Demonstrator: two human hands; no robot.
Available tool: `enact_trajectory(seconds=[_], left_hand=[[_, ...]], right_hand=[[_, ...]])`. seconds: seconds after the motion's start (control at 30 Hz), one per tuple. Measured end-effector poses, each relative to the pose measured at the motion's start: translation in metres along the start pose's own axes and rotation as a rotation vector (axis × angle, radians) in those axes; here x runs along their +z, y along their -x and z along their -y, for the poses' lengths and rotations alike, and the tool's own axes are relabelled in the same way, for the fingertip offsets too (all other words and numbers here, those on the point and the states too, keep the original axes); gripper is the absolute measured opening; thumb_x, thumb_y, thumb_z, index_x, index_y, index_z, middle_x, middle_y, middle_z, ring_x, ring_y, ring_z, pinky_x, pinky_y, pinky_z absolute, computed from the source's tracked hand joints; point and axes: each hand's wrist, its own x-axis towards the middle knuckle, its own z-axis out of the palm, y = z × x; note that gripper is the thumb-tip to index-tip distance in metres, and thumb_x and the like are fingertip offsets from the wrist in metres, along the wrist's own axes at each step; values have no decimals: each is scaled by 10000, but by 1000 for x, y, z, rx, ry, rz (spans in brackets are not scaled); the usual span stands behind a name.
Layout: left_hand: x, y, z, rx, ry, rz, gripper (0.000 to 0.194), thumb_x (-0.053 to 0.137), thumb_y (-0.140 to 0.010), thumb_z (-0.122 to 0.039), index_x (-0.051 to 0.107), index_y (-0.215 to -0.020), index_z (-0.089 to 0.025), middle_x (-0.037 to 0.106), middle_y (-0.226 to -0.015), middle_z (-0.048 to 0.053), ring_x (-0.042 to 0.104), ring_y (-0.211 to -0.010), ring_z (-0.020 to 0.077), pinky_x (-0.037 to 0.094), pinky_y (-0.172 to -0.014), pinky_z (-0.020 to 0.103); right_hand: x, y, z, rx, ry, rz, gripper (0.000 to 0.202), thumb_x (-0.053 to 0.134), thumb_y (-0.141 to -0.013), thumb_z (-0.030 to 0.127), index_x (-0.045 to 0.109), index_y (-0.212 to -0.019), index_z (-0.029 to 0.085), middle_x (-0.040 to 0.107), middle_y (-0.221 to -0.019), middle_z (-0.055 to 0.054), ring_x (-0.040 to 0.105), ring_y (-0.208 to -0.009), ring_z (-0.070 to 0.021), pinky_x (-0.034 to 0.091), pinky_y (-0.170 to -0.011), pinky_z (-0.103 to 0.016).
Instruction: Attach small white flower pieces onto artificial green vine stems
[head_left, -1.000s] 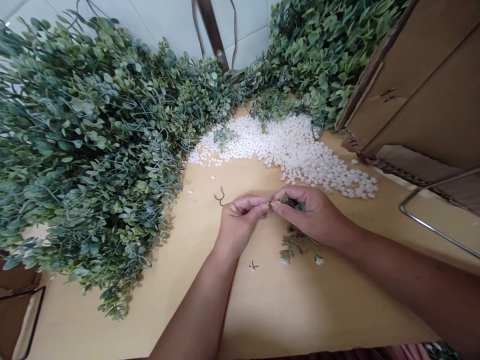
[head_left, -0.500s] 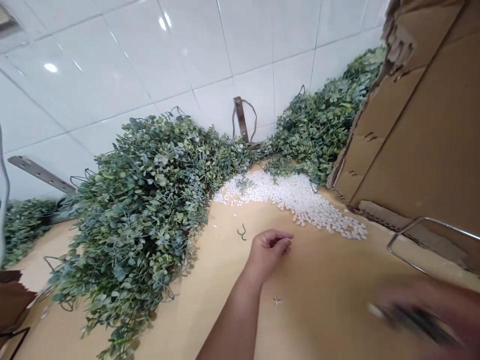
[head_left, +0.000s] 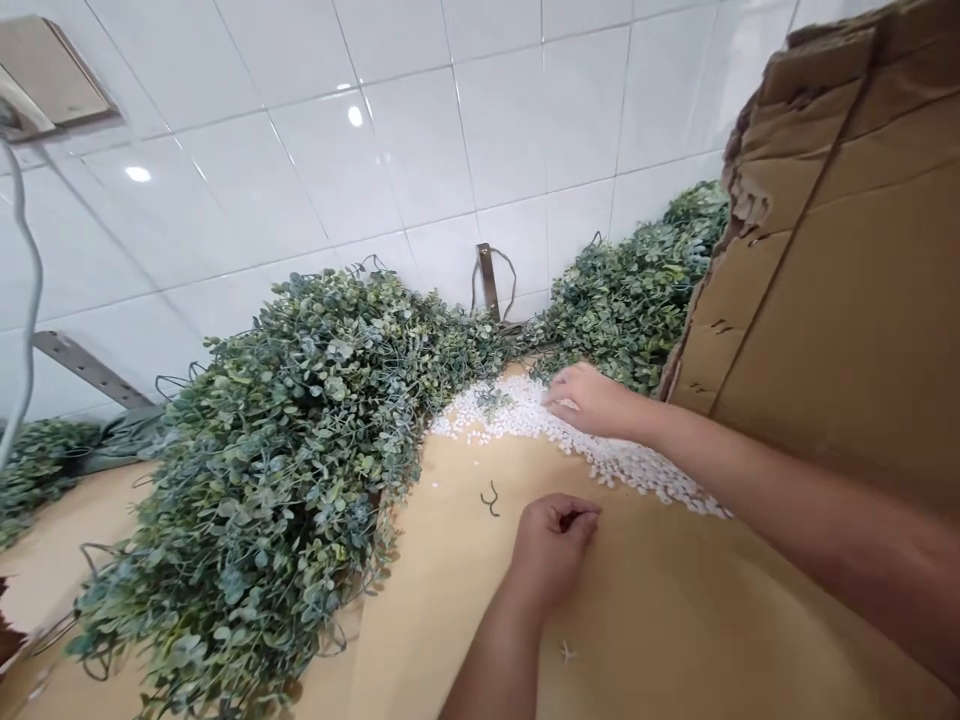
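Note:
My left hand [head_left: 559, 550] is low over the tan tabletop [head_left: 675, 600], thumb and fingers pressed together in a pinch. Whatever the pinch holds, if anything, is too small or hidden to make out. My right hand [head_left: 592, 400] reaches from the right across the heap of small white plastic pieces [head_left: 630, 465], beside green artificial foliage [head_left: 622, 290]. Its fingers are bent and slightly blurred, with a small gap at the thumb and nothing visible in them. Left of my left hand lies a small dark green forked stem [head_left: 491, 498]; a pale star-shaped bit [head_left: 567, 653] lies below.
A large mound of artificial greenery [head_left: 300, 450] fills the left side. Torn cardboard [head_left: 847, 300] stands upright at the right. Behind are a white tiled wall [head_left: 420, 150] and a metal bracket [head_left: 487, 280] with cord. A grey cable [head_left: 30, 270] hangs at the far left.
My right hand, earlier blurred at the lower right with a dark elongated object, has moved up and left to the white heap. The object is out of sight. My left hand keeps its pinch.

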Motion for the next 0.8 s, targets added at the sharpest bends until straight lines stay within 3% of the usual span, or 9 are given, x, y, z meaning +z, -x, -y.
enact_trajectory(seconds=[0.07, 0.13, 0.27, 0.37, 0.47, 0.6, 0.7, 0.8], left_hand=[[1, -1, -1, -13, 16, -2, 130, 553, -712, -134, 672, -759, -110, 511, -526, -25, 432, -505, 84, 348, -504, 219], [1, -2, -1, -27, 34, -1, 129, 552, -713, -136, 670, -757, -109, 483, -502, -37, 403, -480, 76, 327, -485, 215], [1, -6, 2, -48, 81, 3, 118, 561, -706, -149, 664, -747, -110, 470, -494, -42, 396, -473, 73, 312, -475, 212], [0, -6, 1, -60, 125, 19, 103, 569, -699, -158, 654, -736, -113, 465, -486, -46, 389, -464, 70, 308, -473, 212], [-1, -6, -2, -66, 135, 28, 95, 585, -692, -175, 648, -734, -119, 469, -489, -49, 386, -461, 67, 314, -477, 213], [-3, -5, -7, -66, 154, 26, 97, 619, -670, -208, 646, -713, -124, 484, -497, -46, 393, -457, 66, 329, -480, 217], [-3, -6, -7, -45, 158, 20, 112, 640, -656, -229, 648, -700, -127, 479, -475, -49, 392, -446, 67, 335, -476, 220], [-3, -7, -6, -35, 157, 15, 120, 655, -645, -237, 655, -696, -129, 496, -482, -45, 395, -439, 64, 336, -469, 220]], right_hand=[[6, -50, 6, 76, 40, -16, 251, 533, -856, 342, 646, -989, 162, 622, -1052, -101, 551, -999, -229, 423, -894, -375], [17, -80, 4, 149, 68, -18, 278, 500, -882, 334, 569, -1102, 179, 562, -1163, -86, 553, -1006, -200, 454, -871, -413], [36, -100, -14, 265, 94, -46, 267, 511, -879, 317, 562, -1094, 166, 559, -1160, -82, 553, -1015, -199, 462, -862, -424], [28, -102, -23, 269, 83, -134, 235, 447, -896, 249, 627, -961, 112, 603, -1096, -123, 526, -1059, -222, 414, -895, -387], [1, -98, -20, 225, 59, -229, 341, 334, -889, 160, 669, -899, 98, 653, -1021, -133, 540, -1030, -226, 381, -893, -305], [-33, -73, -3, 191, 31, -305, 411, 287, -897, 191, 577, -1164, 76, 620, -1138, -124, 559, -1013, -226, 419, -833, -298], [-43, -35, 12, 81, 29, -228, 343, 405, -857, 213, 643, -1078, 101, 634, -1120, -108, 566, -1011, -227, 422, -860, -291], [-42, 7, 28, -45, 130, -34, 289, 487, -808, 189, 673, -994, 71, 619, -1112, -176, 509, -1096, -305, 402, -913, -382]])
